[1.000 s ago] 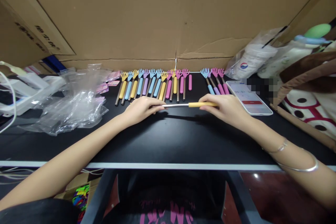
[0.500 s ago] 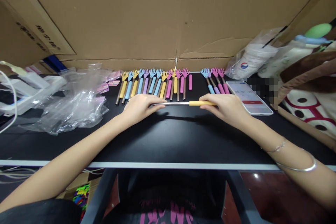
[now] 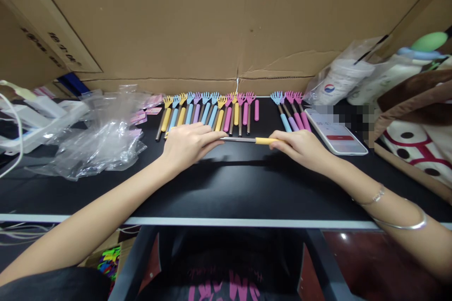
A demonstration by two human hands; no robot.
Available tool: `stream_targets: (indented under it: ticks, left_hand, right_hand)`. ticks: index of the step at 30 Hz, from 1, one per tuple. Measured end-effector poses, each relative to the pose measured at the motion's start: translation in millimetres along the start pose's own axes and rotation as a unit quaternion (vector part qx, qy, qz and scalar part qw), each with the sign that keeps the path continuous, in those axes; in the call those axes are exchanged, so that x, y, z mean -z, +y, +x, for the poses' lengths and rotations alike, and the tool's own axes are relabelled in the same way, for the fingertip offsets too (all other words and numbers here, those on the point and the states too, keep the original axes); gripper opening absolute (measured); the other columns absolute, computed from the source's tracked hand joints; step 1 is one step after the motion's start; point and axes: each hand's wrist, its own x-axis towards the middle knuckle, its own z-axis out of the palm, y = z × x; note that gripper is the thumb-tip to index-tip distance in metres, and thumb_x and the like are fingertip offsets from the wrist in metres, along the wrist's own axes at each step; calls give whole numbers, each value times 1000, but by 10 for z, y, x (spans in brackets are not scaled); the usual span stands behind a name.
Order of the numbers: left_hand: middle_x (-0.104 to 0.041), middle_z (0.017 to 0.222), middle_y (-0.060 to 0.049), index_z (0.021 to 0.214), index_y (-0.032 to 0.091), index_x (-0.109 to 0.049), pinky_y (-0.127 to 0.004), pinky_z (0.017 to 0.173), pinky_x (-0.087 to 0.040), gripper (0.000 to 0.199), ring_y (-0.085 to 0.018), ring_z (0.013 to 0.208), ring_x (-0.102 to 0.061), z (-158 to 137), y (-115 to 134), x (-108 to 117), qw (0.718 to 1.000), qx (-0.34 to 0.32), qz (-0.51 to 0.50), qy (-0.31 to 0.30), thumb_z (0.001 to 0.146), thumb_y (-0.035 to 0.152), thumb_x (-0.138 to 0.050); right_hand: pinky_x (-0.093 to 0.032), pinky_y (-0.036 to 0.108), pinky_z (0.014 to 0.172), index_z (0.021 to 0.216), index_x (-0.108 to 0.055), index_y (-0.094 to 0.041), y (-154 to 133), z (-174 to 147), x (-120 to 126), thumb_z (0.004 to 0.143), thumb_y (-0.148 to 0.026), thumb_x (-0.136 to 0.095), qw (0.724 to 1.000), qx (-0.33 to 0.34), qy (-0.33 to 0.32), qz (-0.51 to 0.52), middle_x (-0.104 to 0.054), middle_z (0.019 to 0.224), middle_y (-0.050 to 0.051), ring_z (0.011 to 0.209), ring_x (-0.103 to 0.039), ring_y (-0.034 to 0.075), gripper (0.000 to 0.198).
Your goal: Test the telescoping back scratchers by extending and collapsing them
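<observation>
Between my hands a back scratcher [image 3: 242, 140] is held level above the black table, its metal rod bare in the middle. My left hand [image 3: 187, 143] is closed round the rod's left end and hides whatever is there. On the yellow handle at the other end, my right hand [image 3: 300, 146] is closed, covering most of the grip. Behind them lies a row of back scratchers [image 3: 215, 113] with claw heads in yellow, blue, purple and pink. A smaller group of back scratchers [image 3: 291, 113] lies to the right, with a loose pink handle [image 3: 256, 110] between the groups.
Clear plastic bags [image 3: 109, 136] lie at the left, beside a white device [image 3: 45, 122] with a cable. To the right are a phone [image 3: 339, 136], a cup [image 3: 341, 80] in a plastic bag and a fabric bag [image 3: 420, 136]. A cardboard wall [image 3: 212, 23] closes off the back.
My left hand has shifted slightly, its fingers now straighter along the rod. Less of the yellow handle shows past my right hand's fingers. The laid-out back scratchers have not moved.
</observation>
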Motion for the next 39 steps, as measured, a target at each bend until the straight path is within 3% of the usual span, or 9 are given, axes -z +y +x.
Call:
stream_targets:
  ticks: [5, 8, 14, 19, 25, 31, 35, 39]
  left_hand:
    - [-70, 76, 0, 97, 24, -73, -23, 52, -33, 30, -13, 69, -64, -13, 0, -45, 998, 17, -53, -14, 95, 40, -48]
    - [-72, 81, -1, 99, 25, -73, -23, 53, -35, 36, -14, 71, -66, -22, -4, -84, 993, 49, -97, -55, 96, 46, -45]
    - [-74, 94, 1, 103, 28, -72, -21, 64, -41, 36, -17, 81, -68, -20, 15, -125, 941, 147, -239, -189, 94, 51, -46]
    - [-74, 90, 2, 104, 29, -72, -21, 61, -39, 34, -16, 77, -67, 1, 45, -104, 918, 183, -277, -219, 93, 50, -48]
    - [-74, 95, 2, 102, 29, -73, -22, 63, -42, 32, -16, 80, -68, -17, 48, -118, 944, 157, -237, -170, 93, 48, -49]
    - [-73, 79, 0, 96, 26, -75, -22, 56, -39, 32, -14, 71, -67, -29, 47, -112, 986, 85, -127, -69, 94, 44, -49]
    - [-69, 73, 0, 96, 23, -73, -23, 54, -36, 28, -13, 68, -63, -21, 20, -77, 998, 15, -64, -6, 95, 40, -50]
    - [-65, 67, 1, 99, 24, -72, -24, 53, -32, 26, -12, 64, -58, -21, -11, -62, 999, -33, -11, 15, 94, 39, -52]
  right_hand:
    - [-31, 24, 52, 88, -65, -22, 11, -23, -19, 94, -53, -35, 998, 8, 31, -60, -62, 59, 0, 50, -54, 13, 43]
    - [-30, 23, 51, 89, -65, -22, 12, -37, -27, 94, -54, -37, 994, 24, 56, -92, -63, 59, 0, 50, -54, 12, 43]
    - [-31, 23, 51, 87, -66, -21, -10, -61, -15, 94, -50, -42, 981, 76, 105, -147, -69, 70, 0, 56, -58, 10, 38]
    - [-32, 23, 54, 87, -67, -20, -29, -71, 0, 93, -48, -46, 961, 104, 165, -196, -70, 75, 1, 65, -62, 11, 36]
    - [-32, 23, 54, 89, -66, -20, -22, -65, -10, 94, -46, -45, 967, 106, 146, -181, -70, 76, 1, 64, -62, 11, 34]
    - [-32, 23, 53, 91, -65, -20, 0, -63, -41, 95, -50, -40, 978, 88, 118, -150, -69, 72, 1, 61, -61, 12, 39]
    - [-31, 24, 53, 93, -64, -22, -14, -58, -62, 94, -52, -38, 993, 43, 57, -91, -67, 68, 1, 55, -57, 13, 41]
    - [-31, 24, 54, 90, -65, -21, -37, -35, -69, 94, -50, -38, 999, 7, -19, 30, -64, 67, 0, 52, -52, 11, 40]
